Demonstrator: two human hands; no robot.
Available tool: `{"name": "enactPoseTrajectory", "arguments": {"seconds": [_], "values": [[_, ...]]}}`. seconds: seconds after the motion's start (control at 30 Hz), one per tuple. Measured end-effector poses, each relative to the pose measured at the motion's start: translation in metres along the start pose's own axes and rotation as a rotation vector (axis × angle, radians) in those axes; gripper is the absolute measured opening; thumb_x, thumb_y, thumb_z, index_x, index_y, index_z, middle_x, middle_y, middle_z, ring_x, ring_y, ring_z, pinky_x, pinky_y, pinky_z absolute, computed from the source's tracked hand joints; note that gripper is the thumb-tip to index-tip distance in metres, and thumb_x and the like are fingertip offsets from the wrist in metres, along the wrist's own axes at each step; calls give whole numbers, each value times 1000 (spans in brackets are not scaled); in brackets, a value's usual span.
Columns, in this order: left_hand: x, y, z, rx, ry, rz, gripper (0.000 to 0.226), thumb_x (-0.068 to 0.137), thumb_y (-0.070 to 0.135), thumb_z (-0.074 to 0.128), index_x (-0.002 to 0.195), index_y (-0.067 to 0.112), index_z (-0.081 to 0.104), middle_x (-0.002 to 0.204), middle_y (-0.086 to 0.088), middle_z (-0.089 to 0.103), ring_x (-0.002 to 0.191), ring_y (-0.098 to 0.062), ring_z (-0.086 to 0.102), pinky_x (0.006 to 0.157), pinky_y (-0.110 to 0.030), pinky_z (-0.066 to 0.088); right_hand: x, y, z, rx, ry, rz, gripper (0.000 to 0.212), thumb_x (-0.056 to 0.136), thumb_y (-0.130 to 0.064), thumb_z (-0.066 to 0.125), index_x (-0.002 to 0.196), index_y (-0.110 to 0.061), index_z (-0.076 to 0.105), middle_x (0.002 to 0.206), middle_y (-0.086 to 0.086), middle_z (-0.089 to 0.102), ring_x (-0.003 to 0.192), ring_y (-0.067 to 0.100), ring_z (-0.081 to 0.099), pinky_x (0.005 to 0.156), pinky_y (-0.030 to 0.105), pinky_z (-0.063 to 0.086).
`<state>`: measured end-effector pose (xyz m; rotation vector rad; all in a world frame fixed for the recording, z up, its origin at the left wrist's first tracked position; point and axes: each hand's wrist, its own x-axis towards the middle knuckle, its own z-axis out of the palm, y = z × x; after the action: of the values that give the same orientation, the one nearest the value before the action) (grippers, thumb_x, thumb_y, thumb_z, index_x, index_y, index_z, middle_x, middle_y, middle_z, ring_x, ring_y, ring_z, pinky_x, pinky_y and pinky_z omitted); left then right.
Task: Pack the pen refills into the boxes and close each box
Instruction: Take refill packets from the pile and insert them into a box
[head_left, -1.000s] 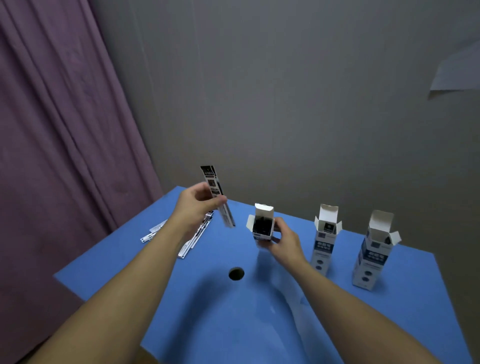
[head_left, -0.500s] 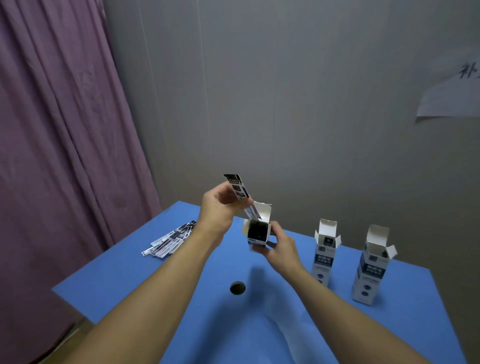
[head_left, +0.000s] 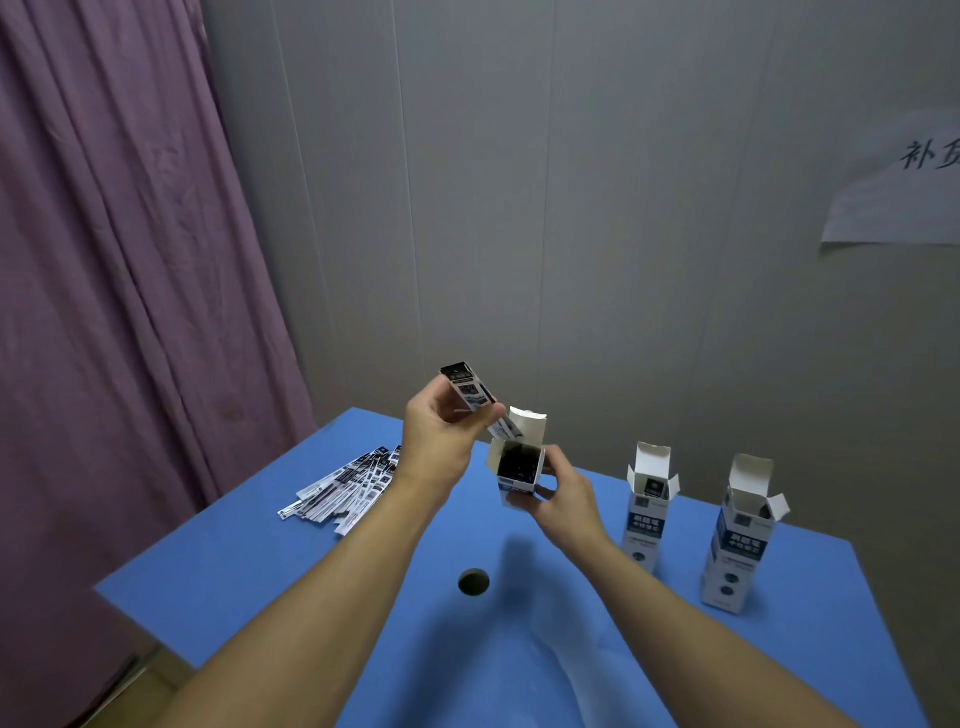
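Bench (head_left: 519, 675) solid blue, small dark hole (head_left: 474, 581) in top. Boxes (head_left: 647, 506) white with dark navy label bands, white lettering, dark round marks below. Refill packets (head_left: 348, 486) black and white, striped print. Curtain (head_left: 114, 260) dusty purple. Wall (head_left: 571, 182) plain grey; paper sheet (head_left: 904, 192) white, black handwritten characters.

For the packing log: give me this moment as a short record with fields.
left hand: pinches refill, lower end at held box's mouth
right hand: holds open box above table
loose refills: pile on table, left
standing boxes: two, flaps open, and, right
boxes closed: none
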<state>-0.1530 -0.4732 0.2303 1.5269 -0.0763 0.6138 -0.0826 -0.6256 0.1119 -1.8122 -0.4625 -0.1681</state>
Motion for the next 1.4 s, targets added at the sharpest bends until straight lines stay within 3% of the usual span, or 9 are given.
{"name": "enactPoseTrajectory", "arguments": {"seconds": [0.13,0.23,0.43,0.53,0.7,1.1,1.4], "values": [[-1,0,-3,19,-20,6,25,78,-3,79,84,17,65,78,4,72,80,-17,68,78,-30,56,0,-1,3,-3,1,0,42,75,-6,83,105,-26,61,103,-9,69,104,1,61,86,22,55],[-3,1,-4,32,-24,23,26,78,-3,79,84,17,65,77,4,73,78,-16,70,75,-27,56,0,-2,5,-14,-1,4,42,75,-7,84,103,-27,60,103,-10,69,105,2,61,88,26,57],[-9,1,-4,61,-25,78,20,77,-6,79,86,-1,61,75,0,70,75,-16,68,74,-28,57,0,-3,7,-23,-6,5,43,75,-8,82,104,-30,60,103,-11,69,107,4,61,91,32,57],[-14,-2,-3,61,-3,96,21,77,-2,80,86,-1,61,78,-9,69,76,-20,66,76,-36,55,0,-6,8,-24,-11,10,42,75,-8,83,103,-29,60,102,-11,69,102,4,63,89,31,58],[-21,-5,-2,53,18,123,19,78,0,80,87,0,62,77,-2,69,74,-16,68,72,-26,54,-1,-7,8,-33,-9,20,41,75,-8,83,102,-28,59,100,-10,69,99,6,64,86,29,58],[-26,-1,3,-1,49,111,19,79,-3,79,86,3,62,76,2,70,73,-13,67,71,-23,53,-7,-13,5,-64,-7,34,40,77,-7,81,104,-26,59,102,-9,68,101,4,63,76,15,54],[-16,-5,4,83,36,62,22,79,0,79,83,14,63,73,8,69,73,-9,65,70,-21,54,-7,-17,10,-107,-26,9,40,76,-12,83,102,-28,57,101,-10,68,101,10,63,85,34,59]]}}
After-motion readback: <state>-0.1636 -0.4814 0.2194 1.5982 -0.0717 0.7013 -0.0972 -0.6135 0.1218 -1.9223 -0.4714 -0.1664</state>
